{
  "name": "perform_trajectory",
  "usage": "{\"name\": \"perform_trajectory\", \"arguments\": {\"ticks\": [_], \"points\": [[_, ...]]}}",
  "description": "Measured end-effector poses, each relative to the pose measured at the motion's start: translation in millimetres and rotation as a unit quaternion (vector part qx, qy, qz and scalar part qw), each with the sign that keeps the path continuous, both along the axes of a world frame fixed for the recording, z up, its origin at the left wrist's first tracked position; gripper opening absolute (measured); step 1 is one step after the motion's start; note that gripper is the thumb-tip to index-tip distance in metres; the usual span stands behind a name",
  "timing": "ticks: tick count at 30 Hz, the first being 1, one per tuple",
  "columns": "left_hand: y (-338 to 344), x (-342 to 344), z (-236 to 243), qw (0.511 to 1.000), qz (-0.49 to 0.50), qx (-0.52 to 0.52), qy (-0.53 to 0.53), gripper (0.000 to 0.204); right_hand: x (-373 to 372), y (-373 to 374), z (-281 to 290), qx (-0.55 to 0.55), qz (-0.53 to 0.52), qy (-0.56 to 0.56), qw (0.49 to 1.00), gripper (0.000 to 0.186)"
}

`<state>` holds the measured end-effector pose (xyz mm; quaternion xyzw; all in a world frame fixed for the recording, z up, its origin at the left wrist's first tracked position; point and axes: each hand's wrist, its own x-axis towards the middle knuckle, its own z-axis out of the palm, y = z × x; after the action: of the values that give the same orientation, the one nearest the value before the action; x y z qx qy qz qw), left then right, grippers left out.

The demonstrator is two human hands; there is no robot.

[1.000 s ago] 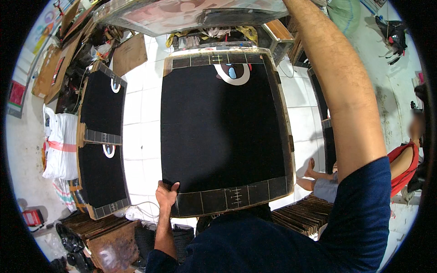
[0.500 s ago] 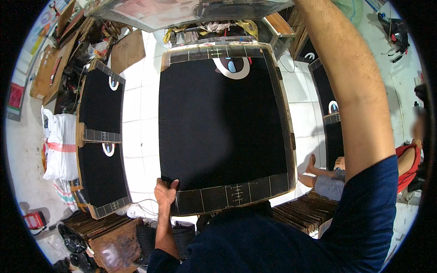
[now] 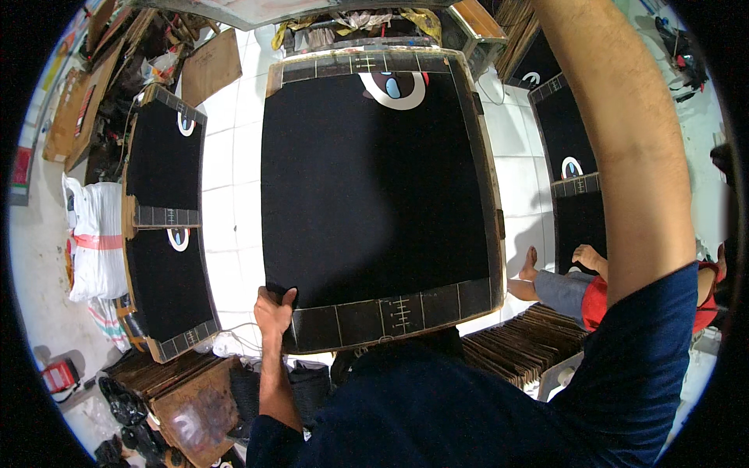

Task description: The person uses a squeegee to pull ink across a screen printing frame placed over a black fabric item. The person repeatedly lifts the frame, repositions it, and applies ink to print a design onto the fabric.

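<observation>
A black fabric panel (image 3: 359, 195) lies flat on a printing board in front of me. A printed motif (image 3: 394, 90) with a white ring, blue and a bit of red sits near its far edge. My left hand (image 3: 275, 310) is closed at the near left corner of the fabric, thumb on top and fingers curled at the edge. Marked dark strips (image 3: 402, 313) run across the board below the fabric. My right arm (image 3: 636, 148) reaches up past the top edge, so the right hand is out of sight. At the top edge shows part of a framed screen (image 3: 265, 11).
Boards with black fabric and similar motifs stand at left (image 3: 164, 160) and right (image 3: 566, 129). Another person's hand (image 3: 589, 259) and bare leg show at right. Stacked brown boards (image 3: 524, 339) lie lower right. A white sack (image 3: 95, 242) stands far left.
The board, fabric and my left hand appear slightly higher and left in the picture. Less of the framed screen shows. The other person's arm at right has come further into view.
</observation>
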<state>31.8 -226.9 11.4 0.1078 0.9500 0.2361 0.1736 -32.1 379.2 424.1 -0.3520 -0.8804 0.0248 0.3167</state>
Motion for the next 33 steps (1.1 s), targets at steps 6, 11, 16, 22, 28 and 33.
{"name": "perform_trajectory", "arguments": {"ticks": [6, 11, 16, 22, 28, 33], "points": [[-7.0, 0.3, -21.1, 0.999, 0.016, -0.043, -0.014, 0.063, 9.1, -4.8, -0.3, 0.019, 0.020, -0.017, 0.999, 0.084], [-2.0, 1.7, -48.1, 0.996, 0.058, -0.067, -0.028, 0.075, 8.9, -15.8, 1.6, 0.009, 0.020, -0.023, 0.999, 0.084], [-4.9, -15.4, -60.6, 0.990, 0.005, -0.103, -0.101, 0.089, 21.8, -27.7, -9.9, -0.070, -0.029, -0.031, 0.997, 0.070], [57.4, -64.6, 23.2, 0.996, 0.008, 0.092, 0.008, 0.104, 63.6, -56.5, -80.1, -0.024, 0.022, 0.010, 0.999, 0.046], [175.1, -85.0, 117.1, 0.661, 0.027, 0.723, -0.198, 0.066, 142.8, -126.1, -237.3, 0.096, 0.104, 0.145, 0.979, 0.019], [179.1, -58.2, 25.2, 0.759, 0.332, 0.460, -0.321, 0.072, 184.9, -160.2, -356.4, -0.182, 0.113, -0.040, 0.976, 0.049]]}}
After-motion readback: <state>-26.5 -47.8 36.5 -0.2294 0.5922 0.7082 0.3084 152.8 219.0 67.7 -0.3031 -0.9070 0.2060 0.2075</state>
